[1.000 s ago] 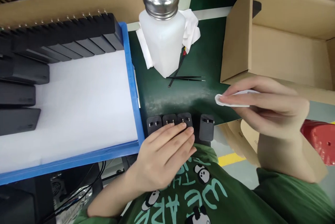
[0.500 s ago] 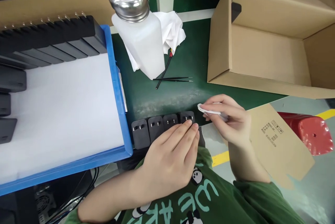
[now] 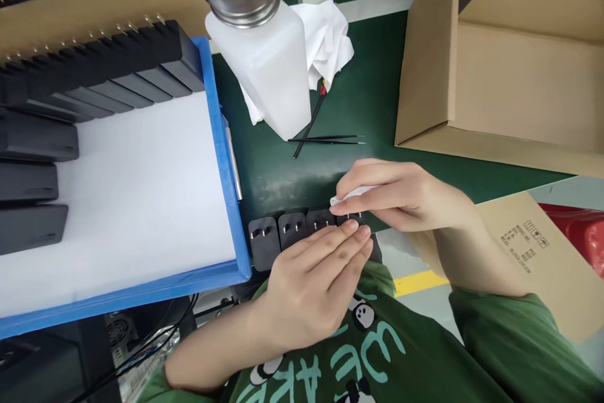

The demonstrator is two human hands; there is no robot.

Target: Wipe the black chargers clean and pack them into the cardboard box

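Several black plug adapters [image 3: 283, 233] stand side by side at the near edge of the green table [image 3: 368, 101], prongs up. My left hand [image 3: 311, 283] lies flat over their near side, fingers pressing on the row. My right hand [image 3: 401, 195] pinches a small white wipe [image 3: 352, 194] and holds it against the top of the rightmost adapter, partly hiding it.
A blue tray [image 3: 221, 139] with a white liner and rows of black adapters [image 3: 94, 70] sits at left. A white dispenser bottle [image 3: 264, 57] with a metal cap, crumpled white cloth [image 3: 325, 38] and black tweezers [image 3: 325, 138] lie behind. An open cardboard box [image 3: 500, 76] stands at right.
My right hand has brought the wipe left and down from beside the box onto the rightmost adapter. The left hand stays on the row, which has closed up.
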